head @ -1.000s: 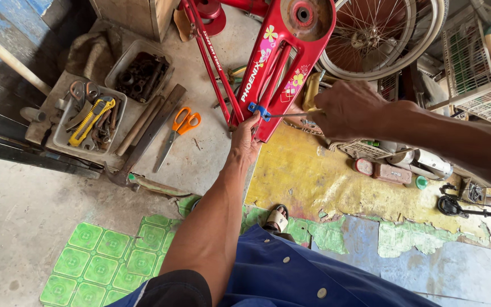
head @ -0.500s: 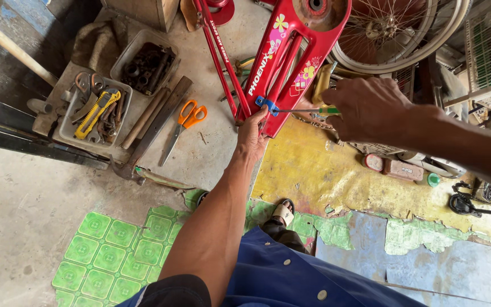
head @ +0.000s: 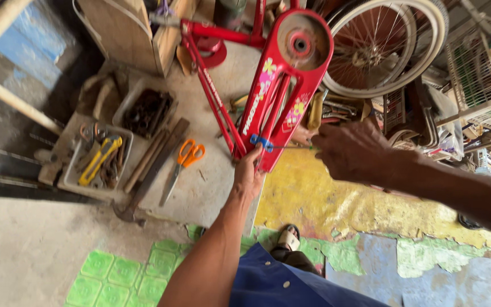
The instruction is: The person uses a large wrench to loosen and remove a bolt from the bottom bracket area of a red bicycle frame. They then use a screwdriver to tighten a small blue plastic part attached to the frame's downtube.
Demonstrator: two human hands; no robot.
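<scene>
The floor (head: pixel 211 193) is bare concrete on the left, with peeling yellow and green paint to the right and green tiles at the lower edge. On it lies a red bike frame (head: pixel 274 96), its round chain-guard end near the top of the view and its lower end pointing toward the person. Behind it, upper right, leans a spoked wheel (head: pixel 387 45) with a pale tyre, and a white wire rack (head: pixel 478 85) stands at the far right. A wooden box (head: pixel 126 34) sits upper left. Left of the frame are two trays — one (head: pixel 95 165) holding a yellow-handled tool and other metal tools, the other (head: pixel 146 111) full of dark parts — with a few long bars lying just beside them. The left hand (head: pixel 249 173) reaches up from below, its fingers clenched on the frame's lower end. The right hand (head: pixel 350 150) comes in from the right, fingers closed around the handle of a thin tool (head: pixel 291 147) that runs leftward to a small blue clip (head: pixel 261 142) on the frame, just above the left hand. Orange-handled scissors (head: pixel 182 167) lie on the concrete, well apart from both hands, left of the frame.
</scene>
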